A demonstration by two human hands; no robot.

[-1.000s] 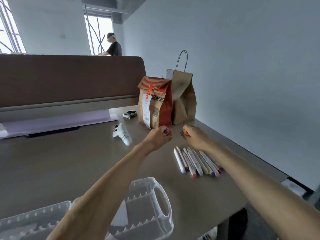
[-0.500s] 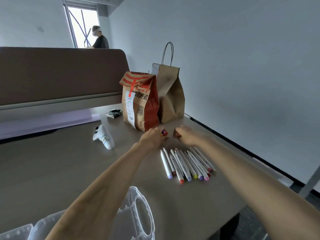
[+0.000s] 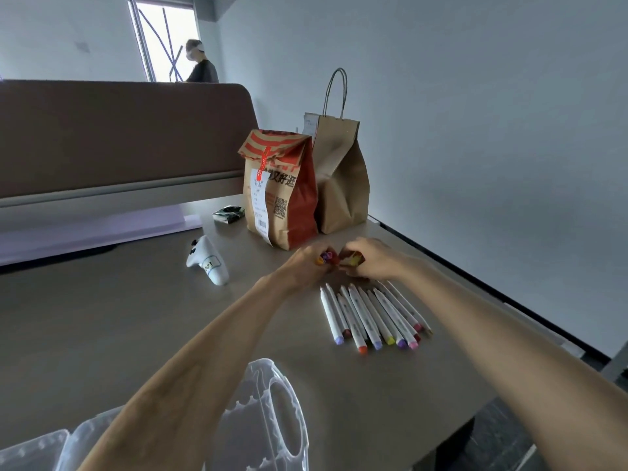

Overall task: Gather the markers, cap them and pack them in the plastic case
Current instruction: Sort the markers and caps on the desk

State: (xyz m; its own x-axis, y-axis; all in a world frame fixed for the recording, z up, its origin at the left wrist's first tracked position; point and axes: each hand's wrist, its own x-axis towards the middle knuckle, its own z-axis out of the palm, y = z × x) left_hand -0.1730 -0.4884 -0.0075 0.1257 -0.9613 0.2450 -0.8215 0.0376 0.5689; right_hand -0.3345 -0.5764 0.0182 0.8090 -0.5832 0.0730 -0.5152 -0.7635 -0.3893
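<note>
Several white markers (image 3: pixel 370 312) lie side by side on the brown table (image 3: pixel 102 311), coloured ends toward me. Just beyond their far ends, my left hand (image 3: pixel 306 265) is closed around a small bunch of coloured marker caps (image 3: pixel 325 258). My right hand (image 3: pixel 368 258) is beside it, almost touching, fingers closed on red and yellow caps (image 3: pixel 350 259). The clear plastic case (image 3: pixel 268 419) lies open at the near edge, partly hidden under my left forearm.
A red-striped paper bag (image 3: pixel 280 192) and a brown handled bag (image 3: pixel 341 175) stand just behind my hands. A white controller (image 3: pixel 208 260) and a small dark packet (image 3: pixel 228 214) lie to the left. The table's right edge runs close to the markers. A person stands far behind the partition.
My two hands have drawn closer together above the markers' far ends, and more caps show in the left hand. The view has shifted slightly; the markers stay in place.
</note>
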